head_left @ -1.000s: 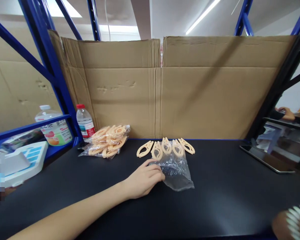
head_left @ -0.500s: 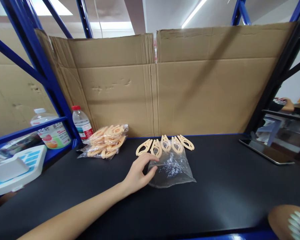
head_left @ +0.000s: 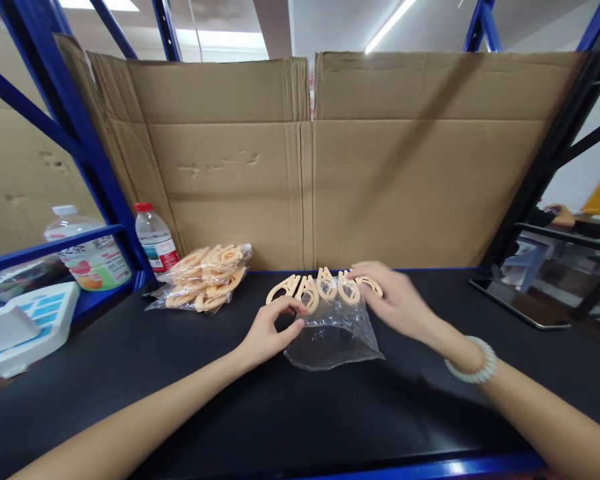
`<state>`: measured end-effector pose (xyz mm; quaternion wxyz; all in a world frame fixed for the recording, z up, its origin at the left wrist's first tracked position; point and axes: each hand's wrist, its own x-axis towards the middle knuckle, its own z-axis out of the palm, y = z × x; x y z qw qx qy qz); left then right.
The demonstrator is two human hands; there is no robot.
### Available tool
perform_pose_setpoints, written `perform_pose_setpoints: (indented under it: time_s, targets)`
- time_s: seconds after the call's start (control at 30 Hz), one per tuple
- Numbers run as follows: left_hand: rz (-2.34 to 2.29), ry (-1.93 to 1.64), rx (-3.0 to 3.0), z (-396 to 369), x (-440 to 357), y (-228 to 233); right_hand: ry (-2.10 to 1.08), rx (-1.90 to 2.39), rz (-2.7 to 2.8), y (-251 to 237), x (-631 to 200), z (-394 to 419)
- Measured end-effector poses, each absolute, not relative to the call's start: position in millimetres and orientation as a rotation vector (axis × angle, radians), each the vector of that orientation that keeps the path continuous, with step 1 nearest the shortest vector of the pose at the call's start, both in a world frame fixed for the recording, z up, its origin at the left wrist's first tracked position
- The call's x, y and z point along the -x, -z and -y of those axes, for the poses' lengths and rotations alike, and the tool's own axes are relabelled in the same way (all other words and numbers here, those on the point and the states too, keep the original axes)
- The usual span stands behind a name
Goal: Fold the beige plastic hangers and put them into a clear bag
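Observation:
A row of several peach plastic clips, shaped like large looped clothes pegs, lies across the far side of the table. The middle ones overlap the upper end of a clear plastic bag lying flat. My left hand rests by the bag's left edge, thumb and fingers curved but apart, with nothing visible between them. Over the right end of the row is my right hand, blurred and with a coiled band on its wrist. Its fingers partly cover the rightmost clip; whether they grip it is unclear.
Packed bags of peach clips are piled at the left, beside a red-capped bottle. Farther left are a larger bottle and a white device with blue keys. A tablet lies right. Cardboard walls the back.
My right hand has come in from the lower right corner to the right end of the clip row. My left hand stays by the bag; the view has shifted slightly.

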<state>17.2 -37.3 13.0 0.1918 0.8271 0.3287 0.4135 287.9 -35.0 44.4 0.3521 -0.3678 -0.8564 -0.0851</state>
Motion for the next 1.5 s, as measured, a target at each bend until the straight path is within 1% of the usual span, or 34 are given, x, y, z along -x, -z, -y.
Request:
perform_pose_setpoints:
  time_s: [0.17, 0.3, 0.37, 0.47, 0.57, 0.67, 0.77, 0.87, 1.0, 1.13, 1.17, 1.27, 1.4, 1.5]
  targets:
    - [-0.861, -1.002, -2.539, 39, -18, -10, -0.049, 1.134, 2.664, -8, -269, 30]
    - [-0.799, -0.902, -2.609, 45, -20, -5, -0.166, 1.097, 2.713, 2, -269, 29]
    - [-0.765, -0.869, -2.646, 47, -21, -3, -0.134, 1.023, 2.589, -3, -275, 17]
    - [-0.701, -0.810, -2.728, 49, -21, -3, 0.054, 1.060, 2.374, -15, -296, -21]
    - [-0.628, -0.730, -2.832, 51, -21, -4, 0.210, 1.283, 2.531, -22, -323, -62]
    - [-0.610, -0.688, -2.884, 51, -20, -5, 0.191, 1.468, 2.739, -21, -342, -83]
    - [-0.601, -0.654, -2.900, 52, -20, -6, 0.220, 1.578, 2.804, -21, -353, -83]
    - [-0.615, -0.589, -2.913, 54, -20, -6, 0.229, 1.635, 2.803, -28, -364, -69]
    - [-0.691, -0.473, -2.915, 58, -21, -6, 0.143, 1.702, 2.809, -35, -385, -37]
    - [-0.745, -0.427, -2.894, 59, -22, -3, 0.013, 1.510, 2.724, -26, -406, 8]
    - [-0.749, -0.426, -2.887, 60, -22, -3, 0.038, 1.460, 2.653, -23, -409, 19]
    - [-0.731, -0.443, -2.867, 64, -23, -2, 0.247, 1.335, 2.375, -19, -409, 53]
    - [-0.695, -0.397, -2.849, 74, -28, -5, 0.535, 1.066, 2.148, -33, -379, 108]
    - [-0.673, -0.390, -2.835, 82, -33, -5, 0.618, 0.957, 2.225, -45, -340, 152]
